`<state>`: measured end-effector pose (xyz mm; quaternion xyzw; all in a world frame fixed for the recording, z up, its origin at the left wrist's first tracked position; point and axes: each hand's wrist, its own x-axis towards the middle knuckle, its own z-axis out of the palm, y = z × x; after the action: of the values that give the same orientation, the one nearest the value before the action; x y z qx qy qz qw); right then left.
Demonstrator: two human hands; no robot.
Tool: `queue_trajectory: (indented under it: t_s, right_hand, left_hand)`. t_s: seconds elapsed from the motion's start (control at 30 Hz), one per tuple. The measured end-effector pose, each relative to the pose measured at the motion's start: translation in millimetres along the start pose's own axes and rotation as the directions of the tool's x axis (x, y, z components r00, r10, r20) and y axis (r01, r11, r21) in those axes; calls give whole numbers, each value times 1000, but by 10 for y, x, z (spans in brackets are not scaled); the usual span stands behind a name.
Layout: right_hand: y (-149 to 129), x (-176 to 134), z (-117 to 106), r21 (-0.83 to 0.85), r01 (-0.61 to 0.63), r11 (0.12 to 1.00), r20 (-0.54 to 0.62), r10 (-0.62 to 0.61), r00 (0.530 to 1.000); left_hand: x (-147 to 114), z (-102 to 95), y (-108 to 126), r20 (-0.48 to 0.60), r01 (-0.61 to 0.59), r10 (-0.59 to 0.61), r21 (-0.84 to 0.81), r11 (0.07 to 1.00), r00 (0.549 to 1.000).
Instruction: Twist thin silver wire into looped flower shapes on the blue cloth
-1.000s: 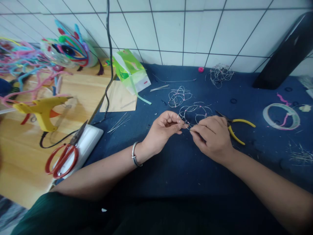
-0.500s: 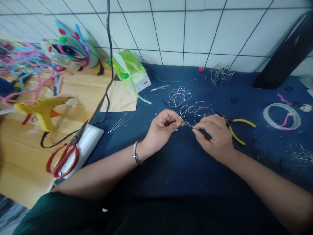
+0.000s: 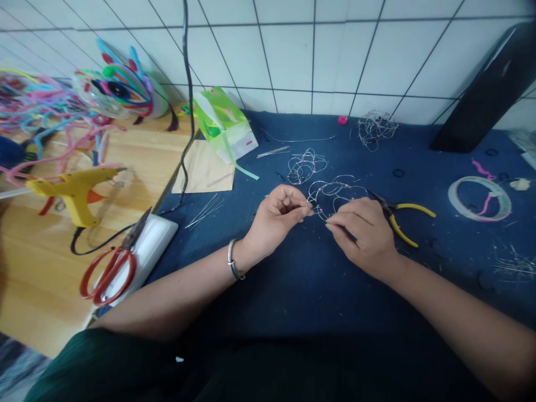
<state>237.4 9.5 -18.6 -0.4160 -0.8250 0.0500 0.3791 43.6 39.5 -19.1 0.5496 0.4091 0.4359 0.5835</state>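
Note:
Between my two hands is a piece of thin silvery wire bent into loops, with small pink beads (image 3: 335, 187) on it. My left hand (image 3: 285, 215) pinches the wire at its left end between thumb and forefinger. Thumb and fingertips of my right hand (image 3: 362, 234) are pressed together on the wire's near right side, partly hiding it. Just behind lies another looped wire piece with beads (image 3: 307, 166) on the dark blue cloth. Yellow-handled pliers (image 3: 396, 215) lie beside my right hand, their jaws close to its knuckles.
Straight wires (image 3: 204, 212) lie left of my hands, near a brown paper (image 3: 201, 167) and a green packet (image 3: 226, 120). Red-handled scissors (image 3: 111, 273) rest on a white power strip (image 3: 161, 234). A yellow glue gun (image 3: 73, 192), a tape roll (image 3: 454, 201) and a wire tangle (image 3: 376, 129) lie farther out.
My right hand has shifted slightly left, its fingertips nearer my left hand. The left hand keeps its pinch on the wire. The view has moved a little.

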Motion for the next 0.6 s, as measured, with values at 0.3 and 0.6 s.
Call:
queue_trajectory:
  t_s: [0.3,0.6]
  right_hand:
    - [40,-36,12,-141,98,985,42,-93,995]
    - [24,-36,-4,-179,138,974,18,-137,990]
  left_hand:
    - [-58,36,56,13,105,-104,-95,990,995]
    - [-129,72,93,134,239,-214,-212,948,968]
